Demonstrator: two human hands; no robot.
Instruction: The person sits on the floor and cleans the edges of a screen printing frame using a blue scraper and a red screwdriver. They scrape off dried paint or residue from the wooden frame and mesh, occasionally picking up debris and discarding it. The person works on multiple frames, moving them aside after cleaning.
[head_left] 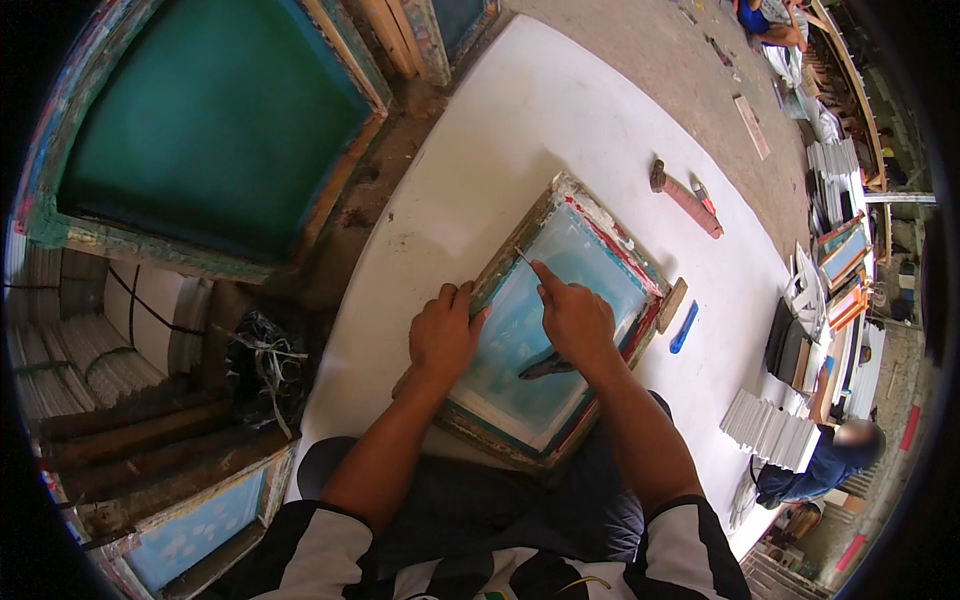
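Observation:
A wooden screen-printing frame (601,240) with pale blue mesh (520,340) lies tilted on the white table in front of me, its near end by my lap. My left hand (442,335) grips its left rail, with the thumb over the inner edge. In my right hand (578,322), closed above the mesh, is a thin metal-tipped tool (523,257). Its tip points at the inside of the left rail; most of it is hidden by the fingers. Below that hand a dark, tapering object (546,367) shows over the mesh; whether it belongs to the tool I cannot tell.
Right of the frame lie a blue cutter (685,327), a small wooden block (672,305), a wrapped-handled tool (688,202) and a red-and-white item (704,195). A large green screen (215,130) stands left of the white table (530,100). Stacked sheets (770,430) and a person (825,465) are at right.

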